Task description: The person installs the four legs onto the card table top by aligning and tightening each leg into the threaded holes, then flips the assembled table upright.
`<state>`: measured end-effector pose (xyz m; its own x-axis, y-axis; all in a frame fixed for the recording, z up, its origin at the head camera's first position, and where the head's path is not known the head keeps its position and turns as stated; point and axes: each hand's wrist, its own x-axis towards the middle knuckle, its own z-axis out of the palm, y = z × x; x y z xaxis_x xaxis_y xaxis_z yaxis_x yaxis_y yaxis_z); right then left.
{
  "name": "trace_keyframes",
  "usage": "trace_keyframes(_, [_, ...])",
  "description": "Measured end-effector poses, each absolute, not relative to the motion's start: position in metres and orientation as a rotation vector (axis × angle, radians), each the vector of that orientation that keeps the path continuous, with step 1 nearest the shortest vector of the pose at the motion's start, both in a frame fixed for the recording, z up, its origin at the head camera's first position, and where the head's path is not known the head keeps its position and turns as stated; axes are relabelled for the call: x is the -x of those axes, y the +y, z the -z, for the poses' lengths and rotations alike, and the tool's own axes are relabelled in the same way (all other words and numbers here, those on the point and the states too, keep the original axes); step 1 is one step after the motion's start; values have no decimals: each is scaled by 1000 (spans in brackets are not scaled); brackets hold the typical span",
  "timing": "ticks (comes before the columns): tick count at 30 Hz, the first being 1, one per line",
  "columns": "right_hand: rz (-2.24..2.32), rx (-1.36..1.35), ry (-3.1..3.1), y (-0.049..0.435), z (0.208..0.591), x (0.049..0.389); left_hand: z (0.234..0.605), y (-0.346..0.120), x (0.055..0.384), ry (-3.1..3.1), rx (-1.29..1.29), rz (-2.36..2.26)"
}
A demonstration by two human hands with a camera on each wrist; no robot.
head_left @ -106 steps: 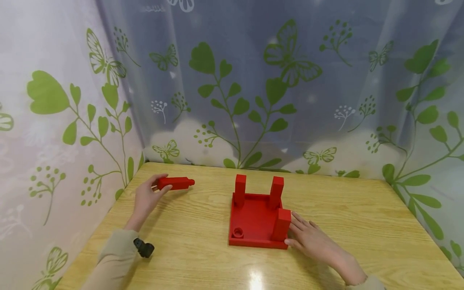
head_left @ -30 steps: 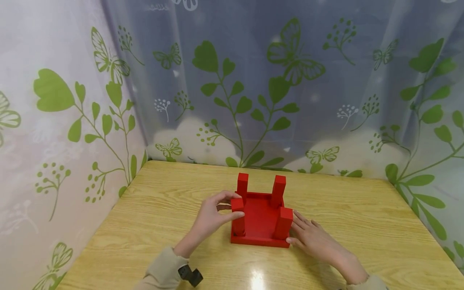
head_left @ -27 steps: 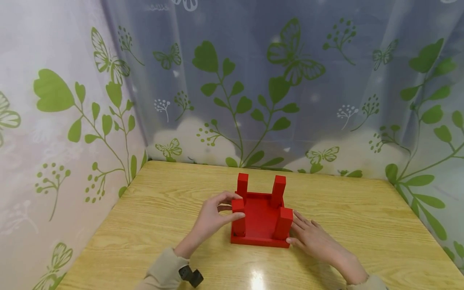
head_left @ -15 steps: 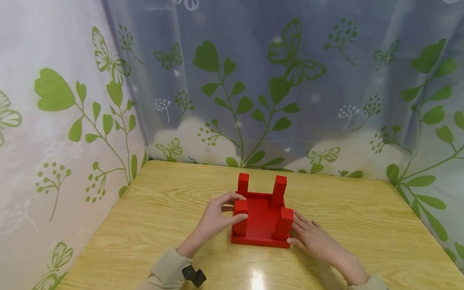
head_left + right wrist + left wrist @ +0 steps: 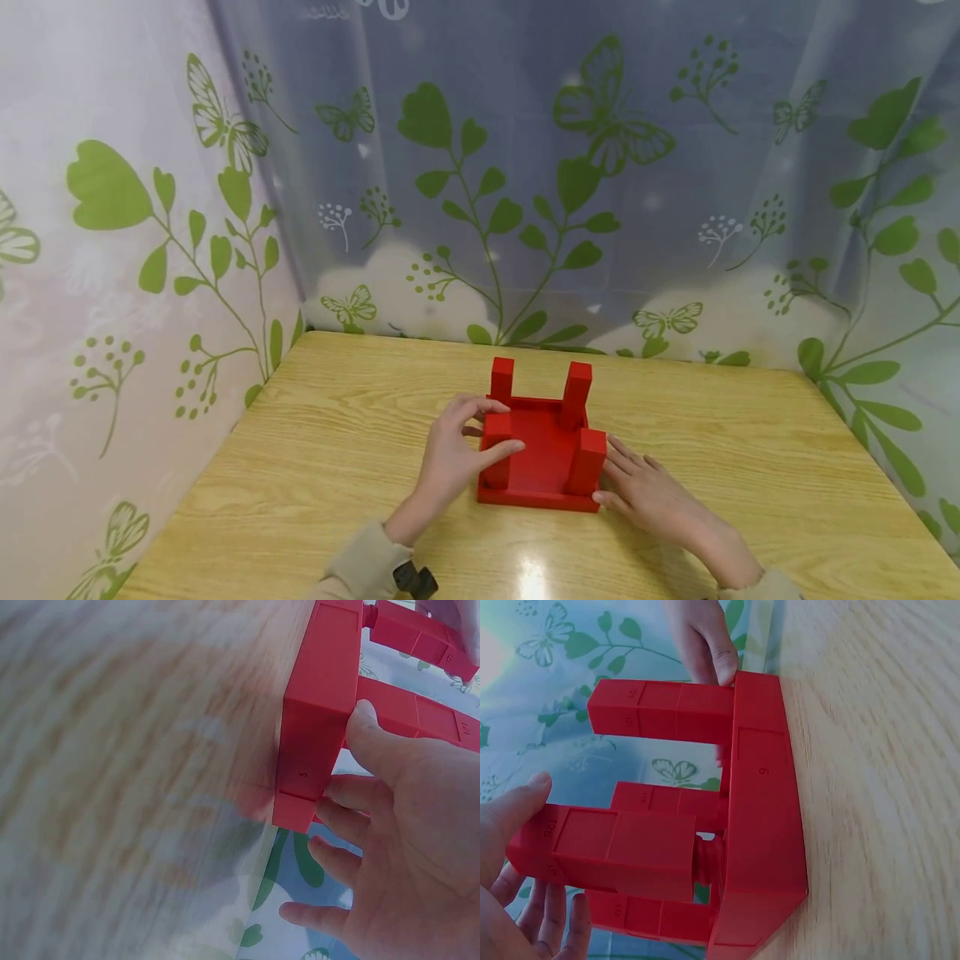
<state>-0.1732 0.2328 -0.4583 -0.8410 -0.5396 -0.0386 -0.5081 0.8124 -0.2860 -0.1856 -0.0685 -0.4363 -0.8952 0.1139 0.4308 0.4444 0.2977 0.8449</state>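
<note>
A square red tabletop (image 5: 538, 454) with a raised rim lies flat, several square legs standing up from its corners. At the near-left corner my left hand (image 5: 448, 460) pinches a red table leg (image 5: 497, 458) by its upper end, thumb on one side and fingers on the other. The left wrist view shows that leg's round neck (image 5: 708, 856) in the gap between leg and tabletop. My right hand (image 5: 660, 504) rests against the tabletop's right side, fairly straight fingers touching its wall and thumb at the near corner, beside the near-right leg (image 5: 586, 465).
The wooden table (image 5: 360, 400) bears the red piece near its middle. Behind it hangs a leaf-and-butterfly patterned curtain (image 5: 517, 275), and another patterned cloth stands along the left side.
My left hand brought the leg from the table's left to the near-left corner and stood it up there. Lately the hand shifted slightly and its thumb slid rightward across the leg. The right hand stayed put.
</note>
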Motion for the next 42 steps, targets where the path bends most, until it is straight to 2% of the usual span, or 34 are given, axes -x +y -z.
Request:
trace_keyframes(13, [404, 840, 2884, 232, 458, 173, 439, -71, 186, -2253, 548, 1749])
trace_keyframes(23, [399, 858, 2894, 231, 458, 174, 438, -84, 194, -2316, 808, 2112])
trace_keyframes(29, [397, 854, 2890, 232, 458, 173, 437, -85, 195, -2345, 847, 2089])
trace_keyframes(34, [396, 860, 2888, 232, 456, 173, 436, -80, 191, -2371, 797, 1954])
trace_keyframes(42, [400, 856, 2885, 232, 456, 172, 441, -68, 184, -2380, 564, 1763])
